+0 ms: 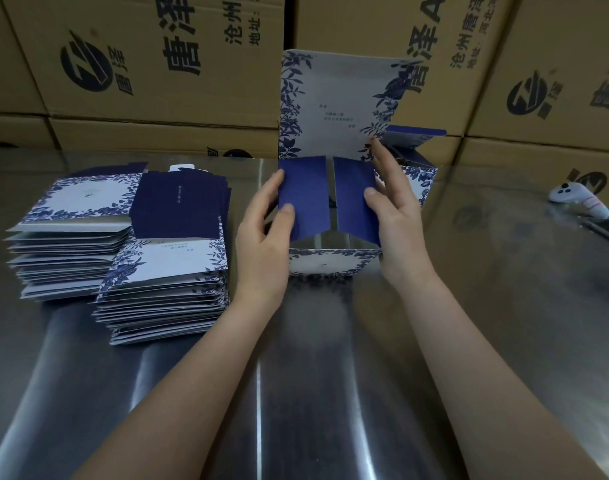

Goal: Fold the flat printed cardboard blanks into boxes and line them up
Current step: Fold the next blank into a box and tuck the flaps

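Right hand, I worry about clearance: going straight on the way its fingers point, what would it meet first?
Probably the upright lid panel of the box: the right hand points up and away, forefinger tip at that panel's lower corner. Depth is unclear.

Stacked brown cartons (150, 57) behind shiny steel table (296, 393).

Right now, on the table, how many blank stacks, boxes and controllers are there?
Blank stacks: 2
Boxes: 2, one held, one behind it and partly hidden
Controller: 1
Total: 5
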`<action>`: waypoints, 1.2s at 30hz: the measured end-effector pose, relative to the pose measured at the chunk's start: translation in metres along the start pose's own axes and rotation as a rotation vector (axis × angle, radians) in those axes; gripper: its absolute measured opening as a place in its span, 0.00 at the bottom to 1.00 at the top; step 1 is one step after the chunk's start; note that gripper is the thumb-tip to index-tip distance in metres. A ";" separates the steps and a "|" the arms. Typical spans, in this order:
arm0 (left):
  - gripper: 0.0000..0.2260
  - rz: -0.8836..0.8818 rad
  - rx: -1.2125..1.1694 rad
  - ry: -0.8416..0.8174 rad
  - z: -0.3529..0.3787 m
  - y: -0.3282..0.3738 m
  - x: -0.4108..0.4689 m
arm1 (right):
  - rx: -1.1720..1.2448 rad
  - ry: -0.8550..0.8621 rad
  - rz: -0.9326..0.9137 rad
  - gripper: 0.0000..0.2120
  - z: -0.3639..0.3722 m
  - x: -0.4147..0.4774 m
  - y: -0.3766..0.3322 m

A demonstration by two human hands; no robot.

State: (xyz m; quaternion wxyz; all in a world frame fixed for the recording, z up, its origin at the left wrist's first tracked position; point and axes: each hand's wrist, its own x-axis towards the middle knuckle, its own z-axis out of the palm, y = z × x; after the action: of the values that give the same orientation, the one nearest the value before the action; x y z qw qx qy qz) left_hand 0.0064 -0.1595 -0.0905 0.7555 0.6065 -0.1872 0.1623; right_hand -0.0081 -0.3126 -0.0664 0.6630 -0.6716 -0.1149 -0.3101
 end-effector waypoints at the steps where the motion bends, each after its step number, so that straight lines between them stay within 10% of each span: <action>1: 0.20 0.001 -0.003 0.023 -0.001 0.001 0.001 | 0.034 0.012 0.029 0.28 0.000 0.000 -0.001; 36: 0.10 -0.022 -0.034 0.069 -0.013 0.006 0.014 | 0.234 0.074 0.210 0.16 0.002 0.000 -0.002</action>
State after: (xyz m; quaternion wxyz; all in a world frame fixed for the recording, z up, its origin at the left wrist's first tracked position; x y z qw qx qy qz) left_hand 0.0169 -0.1449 -0.0809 0.7735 0.5895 -0.1572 0.1718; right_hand -0.0086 -0.3105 -0.0647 0.7693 -0.5861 -0.0550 -0.2482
